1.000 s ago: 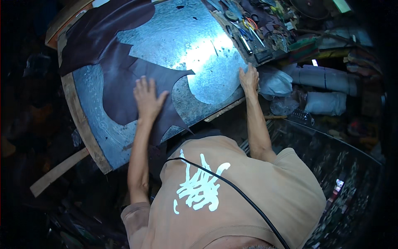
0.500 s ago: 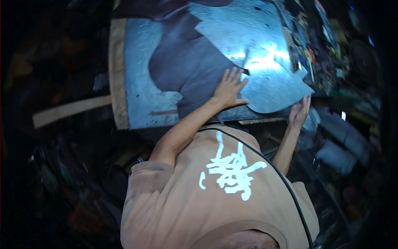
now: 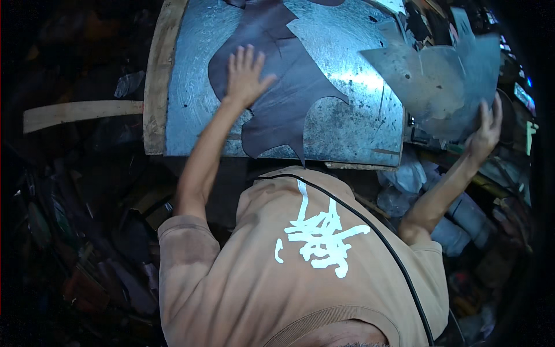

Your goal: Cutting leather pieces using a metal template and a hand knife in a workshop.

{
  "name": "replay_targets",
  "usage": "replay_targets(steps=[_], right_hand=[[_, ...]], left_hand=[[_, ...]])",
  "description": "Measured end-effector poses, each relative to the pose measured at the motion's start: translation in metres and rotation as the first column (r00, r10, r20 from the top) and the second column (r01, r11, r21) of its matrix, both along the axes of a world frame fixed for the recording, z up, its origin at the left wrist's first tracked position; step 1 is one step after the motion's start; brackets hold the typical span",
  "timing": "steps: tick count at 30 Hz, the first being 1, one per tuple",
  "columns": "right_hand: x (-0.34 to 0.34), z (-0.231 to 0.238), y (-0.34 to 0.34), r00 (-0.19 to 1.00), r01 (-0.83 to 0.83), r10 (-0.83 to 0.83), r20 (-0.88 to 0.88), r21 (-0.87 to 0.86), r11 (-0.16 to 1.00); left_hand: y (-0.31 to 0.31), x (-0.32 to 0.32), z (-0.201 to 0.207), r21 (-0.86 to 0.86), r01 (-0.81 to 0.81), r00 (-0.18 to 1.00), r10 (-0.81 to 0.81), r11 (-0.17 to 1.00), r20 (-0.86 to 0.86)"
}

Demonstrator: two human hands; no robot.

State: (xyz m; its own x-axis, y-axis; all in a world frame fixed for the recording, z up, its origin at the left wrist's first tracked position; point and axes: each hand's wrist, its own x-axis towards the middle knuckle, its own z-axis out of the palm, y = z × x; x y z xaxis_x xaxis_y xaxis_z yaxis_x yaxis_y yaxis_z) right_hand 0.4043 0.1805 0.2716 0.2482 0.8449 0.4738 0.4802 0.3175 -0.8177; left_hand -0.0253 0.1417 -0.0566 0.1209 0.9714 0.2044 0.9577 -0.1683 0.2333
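A dark brown, irregular piece of leather lies flat on a metal-covered work board. My left hand rests on the leather's left part, its fingers spread and holding nothing. Off to the right, my right hand grips the lower right edge of a thin greyish sheet with a curved and pointed outline. That sheet is raised over the board's right edge and the clutter beside it, slightly blurred. Part of my right hand's grip is hidden.
A wooden strip edges the board on the left, and a narrow wooden slat sticks out from there. Clear plastic bags lie below the board's right corner. Dim clutter surrounds the work area. A black cable crosses my shirt.
My right hand has lifted the greyish sheet off the leather and board and carried it right. My left hand has slid up and left across the leather, uncovering its lower right edge.
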Motion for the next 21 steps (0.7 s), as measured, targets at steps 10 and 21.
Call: replay_targets(steps=[10,21], right_hand=[[-0.258,-0.026,0.119,0.421,-0.606,0.867,0.266,-0.629,0.487],[-0.208,-0.260,0.094,0.679,-0.394,0.523,0.516,-0.345,0.852]], left_hand=[[-0.194,0.073,0.056,-0.087,0.261,0.720,-0.134,0.961,0.681],[-0.100,-0.068,0.049,0.060,-0.339,0.899,0.304,0.939,0.315]])
